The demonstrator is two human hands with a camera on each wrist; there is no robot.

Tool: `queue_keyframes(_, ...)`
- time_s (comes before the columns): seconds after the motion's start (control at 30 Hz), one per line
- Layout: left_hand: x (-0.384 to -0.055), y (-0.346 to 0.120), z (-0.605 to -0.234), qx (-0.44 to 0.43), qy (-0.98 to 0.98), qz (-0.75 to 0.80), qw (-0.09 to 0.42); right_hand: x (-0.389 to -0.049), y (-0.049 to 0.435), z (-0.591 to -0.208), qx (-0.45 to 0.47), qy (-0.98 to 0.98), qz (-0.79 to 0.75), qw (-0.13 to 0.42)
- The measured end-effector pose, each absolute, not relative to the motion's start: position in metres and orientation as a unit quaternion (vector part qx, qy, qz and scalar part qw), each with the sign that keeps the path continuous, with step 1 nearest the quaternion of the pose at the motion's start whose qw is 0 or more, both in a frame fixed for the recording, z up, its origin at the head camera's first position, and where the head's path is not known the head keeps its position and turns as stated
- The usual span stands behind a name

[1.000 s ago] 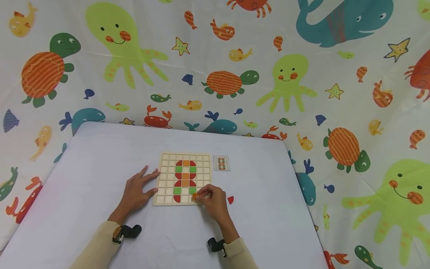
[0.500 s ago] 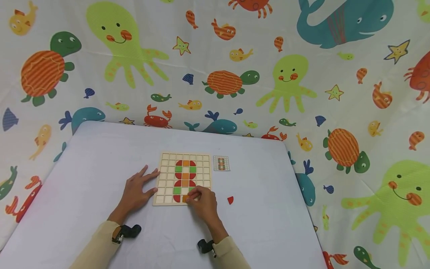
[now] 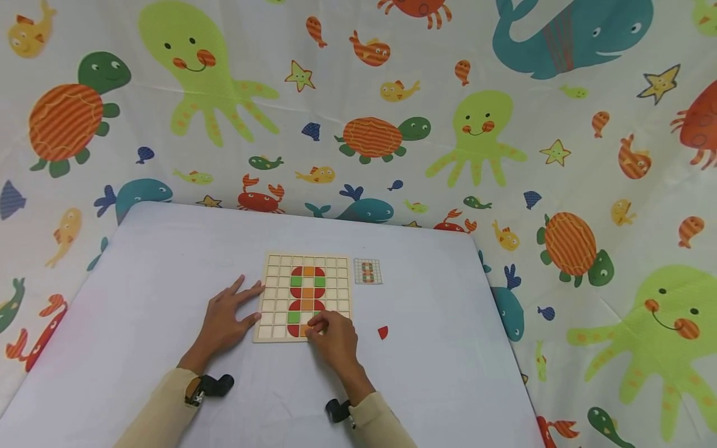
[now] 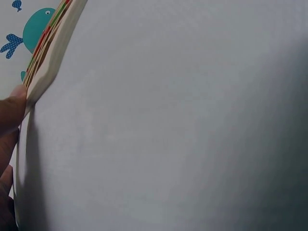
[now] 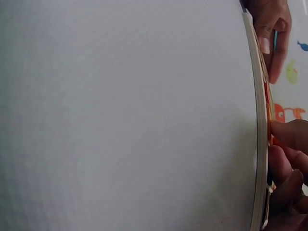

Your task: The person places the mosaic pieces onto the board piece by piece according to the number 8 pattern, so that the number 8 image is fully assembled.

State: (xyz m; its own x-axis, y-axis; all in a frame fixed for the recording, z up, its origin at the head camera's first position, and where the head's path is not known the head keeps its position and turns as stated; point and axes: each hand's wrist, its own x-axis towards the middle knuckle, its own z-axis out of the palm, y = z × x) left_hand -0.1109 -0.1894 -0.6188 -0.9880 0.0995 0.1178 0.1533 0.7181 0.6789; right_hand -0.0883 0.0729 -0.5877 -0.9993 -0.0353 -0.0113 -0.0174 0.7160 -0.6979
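Note:
A wooden grid board (image 3: 274,292) lies on the white table, with red quarter-round, green square and orange square tiles set in a pattern down its middle columns. My right hand (image 3: 336,342) is over its near edge; thumb and fingertips pinch an orange square tile (image 3: 304,331) at the bottom row, beside a red tile (image 3: 293,330). The fingers partly cover that tile and the cells to its right. My left hand (image 3: 224,317) lies at the board's left edge with fingers spread, thumb and fingertips touching it. In the right wrist view, the right fingertips (image 5: 284,132) meet the board's edge.
A small pattern card (image 3: 368,272) lies right of the board's far corner. One loose red quarter-round tile (image 3: 383,333) lies on the table (image 3: 448,348) right of my right hand. Behind the table hangs a curtain (image 3: 392,62) printed with sea animals.
My right hand has moved left along the board's bottom row with the orange tile, which now sits beside the red tile. The left hand keeps its place.

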Motion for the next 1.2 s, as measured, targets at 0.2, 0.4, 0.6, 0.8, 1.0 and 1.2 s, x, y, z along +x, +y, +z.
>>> queue_keyframes(0.2,-0.11,-0.19,-0.614,-0.067,-0.926,-0.37,0.03,-0.09,0.083,-0.585,-0.027,0.912,-0.408,0.033)
queue_keyframes(0.4,-0.11,-0.19,-0.614,-0.068,-0.926,-0.369,0.03,-0.093,0.107,-0.579,-0.018,0.887,-0.458,0.053)
queue_keyframes(0.6,-0.11,-0.19,-0.616,-0.068,-0.927,-0.367,0.034,-0.094,0.147,-0.577,-0.032,0.883,-0.466,0.047)
queue_keyframes(0.8,-0.111,-0.191,-0.619,-0.07,-0.924,-0.373,0.04,-0.095,0.191,-0.578,-0.02,0.885,-0.464,0.037)
queue_keyframes(1.0,-0.111,-0.192,-0.623,-0.073,-0.923,-0.375,0.041,-0.095,0.226,-0.579,0.018,0.902,-0.43,0.033)
queue_keyframes(1.2,-0.112,-0.193,-0.626,-0.074,-0.924,-0.374,0.044,-0.093,0.244,-0.578,0.054,0.924,-0.375,0.059)
